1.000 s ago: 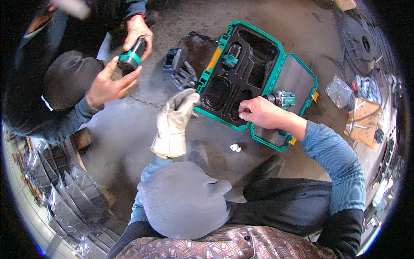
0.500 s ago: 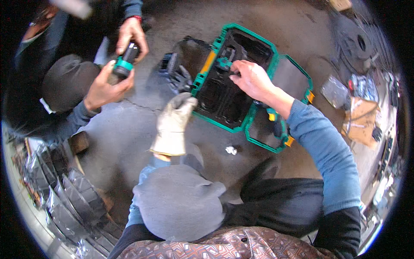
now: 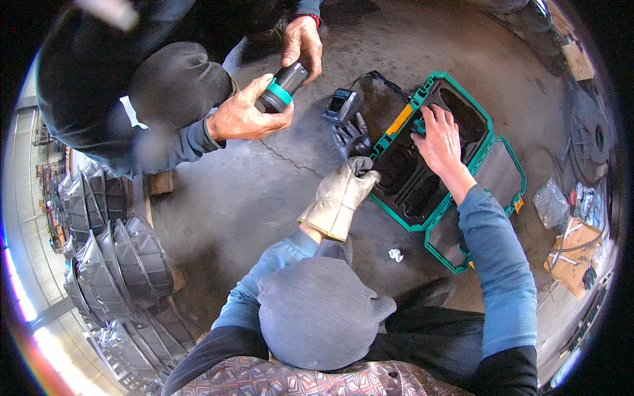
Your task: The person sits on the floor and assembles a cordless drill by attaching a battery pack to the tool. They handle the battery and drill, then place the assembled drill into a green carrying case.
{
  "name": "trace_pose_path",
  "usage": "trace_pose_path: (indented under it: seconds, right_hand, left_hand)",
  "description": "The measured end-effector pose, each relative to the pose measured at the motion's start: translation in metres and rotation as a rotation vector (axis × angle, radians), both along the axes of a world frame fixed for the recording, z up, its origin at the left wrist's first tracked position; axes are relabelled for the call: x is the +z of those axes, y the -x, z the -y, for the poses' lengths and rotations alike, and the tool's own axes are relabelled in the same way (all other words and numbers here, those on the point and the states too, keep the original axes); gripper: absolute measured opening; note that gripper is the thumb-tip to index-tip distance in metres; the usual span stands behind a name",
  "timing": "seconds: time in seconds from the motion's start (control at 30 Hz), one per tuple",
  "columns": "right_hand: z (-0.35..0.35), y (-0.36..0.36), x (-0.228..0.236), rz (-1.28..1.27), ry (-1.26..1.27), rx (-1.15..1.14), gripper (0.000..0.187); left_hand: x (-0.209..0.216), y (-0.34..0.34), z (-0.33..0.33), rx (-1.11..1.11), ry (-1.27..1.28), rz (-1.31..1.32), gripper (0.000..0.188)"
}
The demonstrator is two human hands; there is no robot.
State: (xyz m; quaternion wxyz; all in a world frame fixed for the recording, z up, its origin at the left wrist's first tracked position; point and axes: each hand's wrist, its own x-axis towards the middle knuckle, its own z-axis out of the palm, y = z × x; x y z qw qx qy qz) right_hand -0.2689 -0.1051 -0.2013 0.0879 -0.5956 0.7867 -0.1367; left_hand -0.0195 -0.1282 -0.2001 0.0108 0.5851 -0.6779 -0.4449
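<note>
Case (image 3: 416, 178) open | right hand (image 3: 440, 142): fingers bent over teal tool (image 3: 419, 124) | gloved left hand (image 3: 340, 198): curled nearby | grips: cannot tell

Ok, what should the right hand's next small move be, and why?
Probably close the right hand more securely around the green tool: it reaches over the tool, which lies inside the open case, while the gloved left hand is by the case's edge.

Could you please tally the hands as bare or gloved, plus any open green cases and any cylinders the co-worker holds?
Gloved hands: 1 (person's left hand)
Bare hands: 3 (person's right hand; co-worker's braceleted hand and co-worker's other hand)
Open green case: 1
Black-and-green cylinder: 1
Total: 6
</note>
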Motion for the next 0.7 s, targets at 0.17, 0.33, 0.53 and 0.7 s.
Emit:
trace_pose_path:
  seconds: [0.17, 0.33, 0.53, 0.7]
  right_hand:
    - [0.001, -0.001, -0.003, -0.021, 0.034, 0.004, 0.063]
    - [0.002, -0.009, 0.009, -0.015, 0.059, -0.013, 0.056]
    - [0.019, -0.038, 0.019, 0.132, 0.268, 0.126, 0.043]
    - [0.033, -0.072, 0.043, 0.377, 0.326, 0.240, 0.030]
  left_hand:
    - [-0.003, 0.001, 0.007, -0.060, -0.046, -0.044, 0.035]
    - [-0.005, 0.003, 0.011, -0.088, -0.067, 0.029, 0.036]
    - [-0.027, -0.008, 0.010, -0.156, -0.031, 0.015, 0.039]
    - [-0.049, -0.009, 0.002, -0.333, 0.297, 0.018, 0.034]
